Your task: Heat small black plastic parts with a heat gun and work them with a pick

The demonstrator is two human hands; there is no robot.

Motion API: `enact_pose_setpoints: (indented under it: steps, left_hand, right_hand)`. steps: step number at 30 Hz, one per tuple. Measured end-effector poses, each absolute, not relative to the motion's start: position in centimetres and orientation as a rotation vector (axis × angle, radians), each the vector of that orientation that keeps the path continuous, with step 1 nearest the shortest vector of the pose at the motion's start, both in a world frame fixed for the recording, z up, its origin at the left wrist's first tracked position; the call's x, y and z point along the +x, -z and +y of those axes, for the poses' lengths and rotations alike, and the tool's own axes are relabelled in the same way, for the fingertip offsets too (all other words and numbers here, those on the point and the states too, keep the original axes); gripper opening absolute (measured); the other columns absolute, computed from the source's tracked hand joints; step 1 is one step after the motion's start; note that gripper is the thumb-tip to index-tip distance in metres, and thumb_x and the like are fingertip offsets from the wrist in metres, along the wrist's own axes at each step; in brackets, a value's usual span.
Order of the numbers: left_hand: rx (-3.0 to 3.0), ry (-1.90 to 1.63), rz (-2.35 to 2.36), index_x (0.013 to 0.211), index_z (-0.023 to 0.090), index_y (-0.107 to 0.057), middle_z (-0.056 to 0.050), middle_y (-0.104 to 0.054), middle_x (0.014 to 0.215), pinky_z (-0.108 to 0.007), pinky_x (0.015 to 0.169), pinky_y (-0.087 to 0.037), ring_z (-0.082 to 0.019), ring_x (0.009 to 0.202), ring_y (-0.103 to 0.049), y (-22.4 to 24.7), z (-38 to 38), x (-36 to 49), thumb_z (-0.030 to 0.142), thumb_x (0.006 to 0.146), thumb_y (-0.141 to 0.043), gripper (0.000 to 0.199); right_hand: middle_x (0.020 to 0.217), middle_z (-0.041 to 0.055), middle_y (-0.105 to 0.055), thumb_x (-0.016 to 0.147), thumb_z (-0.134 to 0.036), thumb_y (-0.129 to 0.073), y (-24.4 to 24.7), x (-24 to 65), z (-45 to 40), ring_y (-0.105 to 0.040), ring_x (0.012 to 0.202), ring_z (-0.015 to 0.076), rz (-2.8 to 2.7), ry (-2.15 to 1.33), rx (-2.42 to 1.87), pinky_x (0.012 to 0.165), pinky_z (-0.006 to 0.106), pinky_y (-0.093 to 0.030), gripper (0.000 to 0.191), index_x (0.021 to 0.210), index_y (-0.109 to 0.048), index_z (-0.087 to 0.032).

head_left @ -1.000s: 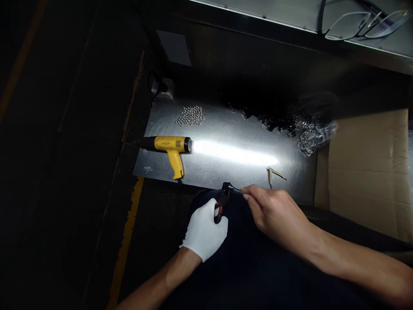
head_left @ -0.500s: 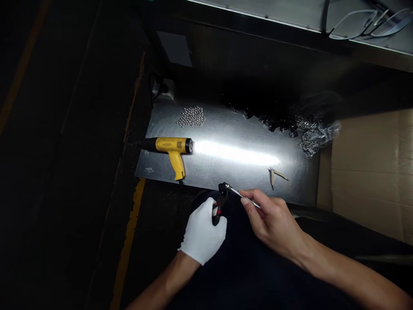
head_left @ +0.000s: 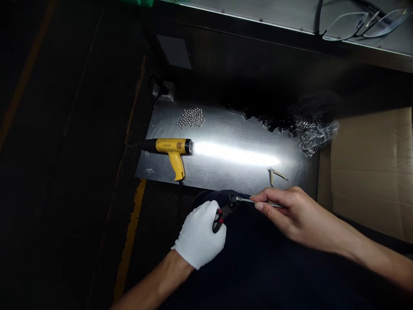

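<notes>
White-gloved left hand point(head_left: 198, 234), fingers closed around black-and-red-handled pliers point(head_left: 224, 214); bare right hand point(head_left: 298, 217), fingers pinching slim steel rod point(head_left: 258, 200), rod tip against pliers' head, lower centre.

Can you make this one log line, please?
left hand: gloved, holds pliers | right hand: bare, holds metal rod | rod tip at pliers head

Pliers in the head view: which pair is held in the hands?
The black pliers with red-marked handles, gripped in the white-gloved left hand. The other, a small tan-handled pair, lies open on the steel sheet, untouched by either hand.
</notes>
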State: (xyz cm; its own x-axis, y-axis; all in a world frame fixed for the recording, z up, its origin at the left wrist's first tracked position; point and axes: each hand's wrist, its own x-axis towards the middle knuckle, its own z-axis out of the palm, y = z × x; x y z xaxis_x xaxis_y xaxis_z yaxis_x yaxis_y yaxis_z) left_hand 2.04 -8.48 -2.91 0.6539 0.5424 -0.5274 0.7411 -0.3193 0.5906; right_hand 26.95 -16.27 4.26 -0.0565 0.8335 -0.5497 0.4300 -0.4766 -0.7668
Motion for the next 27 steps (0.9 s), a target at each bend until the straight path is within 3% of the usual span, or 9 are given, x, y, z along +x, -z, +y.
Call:
enact_pose_setpoints:
  steps: [14, 21, 27]
  left_hand:
    - [2.061, 0.513, 0.694, 0.075, 0.023, -0.036, 0.002, -0.050, 0.072, -0.030, 0.056, -0.028, -0.015, 0.061, -0.046, 2.4, -7.2, 3.3, 0.013, 0.077, -0.053, 0.020]
    - [2.131, 0.561, 0.515, 0.073, 0.023, -0.039, 0.000, -0.052, 0.072, -0.032, 0.058, -0.027, -0.016, 0.060, -0.047, 2.1, -6.8, 4.2, 0.012, 0.075, -0.057, 0.021]
    - [2.002, 0.507, 0.588, 0.072, 0.023, -0.034, 0.002, -0.048, 0.068, -0.031, 0.055, -0.029, -0.016, 0.058, -0.045, 2.7, -6.7, 3.7, 0.009, 0.078, -0.052, 0.023]
  right_hand:
    - [0.067, -0.0035, -0.060, 0.105, -0.035, -0.053, -4.5, 31.4, -14.6, -0.048, 0.053, 0.0121, -1.620, -1.870, -1.645, 0.050, 0.024, -0.040, 0.028, 0.120, -0.072, -0.021]
    - [0.073, -0.0007, -0.066, 0.103, -0.035, -0.056, -4.0, 33.0, -14.4, -0.052, 0.058, 0.0123, -1.642, -2.050, -1.484, 0.051, 0.023, -0.041, 0.028, 0.112, -0.077, -0.019]
    - [0.066, -0.0046, -0.058, 0.102, -0.037, -0.059, -3.8, 32.9, -14.2, -0.044, 0.053, 0.0102, -1.521, -2.035, -1.575, 0.048, 0.023, -0.036, 0.026, 0.111, -0.077, -0.020]
